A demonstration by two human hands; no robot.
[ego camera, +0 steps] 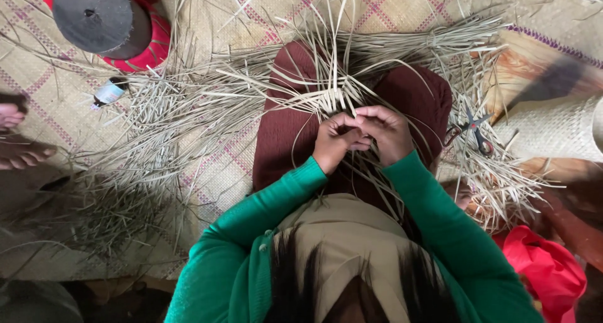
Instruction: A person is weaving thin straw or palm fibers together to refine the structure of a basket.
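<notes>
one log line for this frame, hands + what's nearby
left hand: pinching dried leaf strips | right hand: gripping same strips | strips: fanned across lap | scissors: on woven mat, beside right hand

Dry, matt palm-leaf strips (326, 100) are feeling stiff and papery between my fingers (352, 131). Maroon cloth (286, 141) on my lap is showing a soft ribbed weave. The woven floor mat (56, 103) is looking coarse, straw-like. The scissors (477, 134) are gleaming metal. My green sleeves (264, 204) are looking knitted, matt.
</notes>
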